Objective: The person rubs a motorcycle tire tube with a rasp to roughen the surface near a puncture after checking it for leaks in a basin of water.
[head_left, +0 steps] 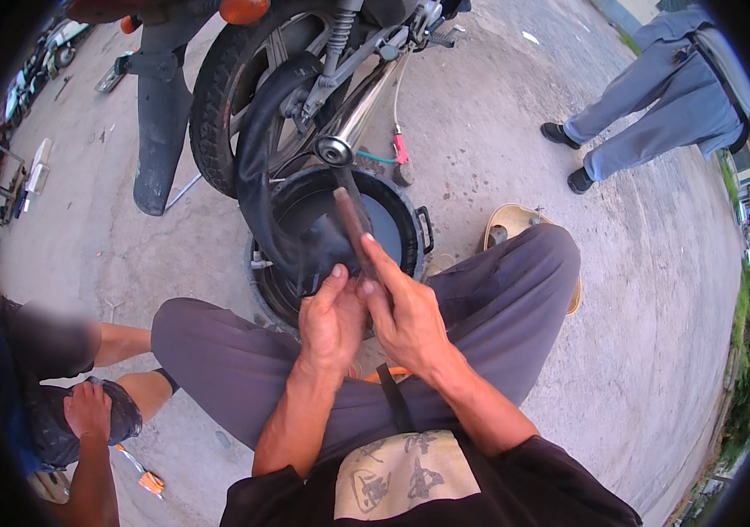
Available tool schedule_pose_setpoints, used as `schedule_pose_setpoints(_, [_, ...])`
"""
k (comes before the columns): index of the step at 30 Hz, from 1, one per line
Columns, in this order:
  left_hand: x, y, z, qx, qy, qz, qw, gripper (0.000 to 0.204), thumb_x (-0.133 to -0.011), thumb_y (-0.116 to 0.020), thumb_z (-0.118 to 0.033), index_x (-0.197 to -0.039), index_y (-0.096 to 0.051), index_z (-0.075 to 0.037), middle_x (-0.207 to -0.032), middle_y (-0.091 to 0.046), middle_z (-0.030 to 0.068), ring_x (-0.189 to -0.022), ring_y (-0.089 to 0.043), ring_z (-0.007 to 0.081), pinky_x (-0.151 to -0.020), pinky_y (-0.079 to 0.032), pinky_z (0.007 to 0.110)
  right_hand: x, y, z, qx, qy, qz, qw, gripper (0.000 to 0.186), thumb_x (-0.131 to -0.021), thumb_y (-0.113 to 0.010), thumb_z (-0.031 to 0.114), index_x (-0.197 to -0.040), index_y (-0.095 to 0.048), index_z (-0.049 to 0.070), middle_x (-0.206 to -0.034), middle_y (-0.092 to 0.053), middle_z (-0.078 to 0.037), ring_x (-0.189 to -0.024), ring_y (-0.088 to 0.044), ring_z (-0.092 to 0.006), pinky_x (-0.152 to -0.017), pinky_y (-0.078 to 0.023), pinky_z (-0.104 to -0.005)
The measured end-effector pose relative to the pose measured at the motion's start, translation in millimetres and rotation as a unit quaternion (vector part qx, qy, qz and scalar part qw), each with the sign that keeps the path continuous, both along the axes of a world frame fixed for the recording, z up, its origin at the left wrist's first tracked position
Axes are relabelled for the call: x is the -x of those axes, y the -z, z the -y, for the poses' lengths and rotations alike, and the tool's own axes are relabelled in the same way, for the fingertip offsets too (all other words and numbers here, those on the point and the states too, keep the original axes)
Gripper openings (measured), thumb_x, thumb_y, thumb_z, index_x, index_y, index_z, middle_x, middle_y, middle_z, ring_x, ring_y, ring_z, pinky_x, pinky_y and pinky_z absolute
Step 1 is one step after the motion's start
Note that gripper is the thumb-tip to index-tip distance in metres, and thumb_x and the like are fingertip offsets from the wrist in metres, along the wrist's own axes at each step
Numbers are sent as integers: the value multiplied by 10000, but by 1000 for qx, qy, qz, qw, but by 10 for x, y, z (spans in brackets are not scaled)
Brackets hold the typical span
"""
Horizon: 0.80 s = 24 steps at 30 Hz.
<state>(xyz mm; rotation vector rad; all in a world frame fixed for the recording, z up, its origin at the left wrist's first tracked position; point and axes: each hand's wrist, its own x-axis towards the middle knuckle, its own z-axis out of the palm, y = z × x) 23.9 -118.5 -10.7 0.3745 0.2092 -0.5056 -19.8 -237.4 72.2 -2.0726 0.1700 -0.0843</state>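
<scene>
A black rubber inner tube (260,167) hangs from beside the motorcycle's rear wheel (215,132) and loops down over a black basin of water (416,206). My left hand (333,321) is closed on the lower end of the tube, above the basin's near side. Close beside it, my right hand (405,318) grips a long, narrow brown bar-like tool (352,220), its index finger laid along the side. The tool points away from me, over the tube and the water. Its exact kind is unclear, and my hands hide the stretch of tube between them.
The motorcycle's exhaust pipe (362,114) reaches over the basin's far rim. A red-handled air nozzle (401,147) stands near it. A tan hat-like object (515,213) lies by my right knee. One person (85,413) crouches at left; another (656,114) stands far right.
</scene>
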Motion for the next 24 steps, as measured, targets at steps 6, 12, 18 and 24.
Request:
schedule_pose_setpoints(6, [1, 121, -43, -10, -24, -15, 1000, 361, -1068, -538, -160, -1369, -543, 39, -1349, -609, 158, -1256, -569, 259, -1123, -431, 412, 273, 244, -16, -24, -12, 125, 992, 538, -1010, -559, 36, -1537, -451, 48, -1162, -675, -315, -1043, -691, -469, -846, -556, -451])
schedule_pose_setpoints(12, [-34, -141, -49, -62, -14, 78, 995, 371, -1055, -544, -131, -1391, -530, 25, -1364, -607, 145, -1287, -564, 250, -1145, -435, 448, -296, 66, 89, -135, -3, -53, 989, 520, -1009, -575, 67, -1520, -478, 57, -955, -709, -242, -803, -719, -252, -760, -550, -374])
schedule_pose_setpoints(18, [-37, 66, -67, -49, -63, 9, 997, 359, -989, -630, -119, -1329, -576, -20, -1373, -617, 107, -1282, -576, 269, -1155, -429, 428, -180, 422, 74, -308, 147, -35, 939, 588, -1035, -652, 214, -1539, -427, 11, -771, -641, -21, -519, -476, -48, -456, -372, -223])
schedule_pose_setpoints(24, [-31, 77, -38, -44, -61, -18, 997, 338, -977, -659, -158, -1280, -602, -19, -1304, -640, 145, -1242, -568, 278, -1116, -441, 413, -338, 491, -32, -485, 185, -32, 854, 712, -959, -761, 153, -1536, -382, -24, -729, -606, -6, -504, -463, -55, -452, -352, -235])
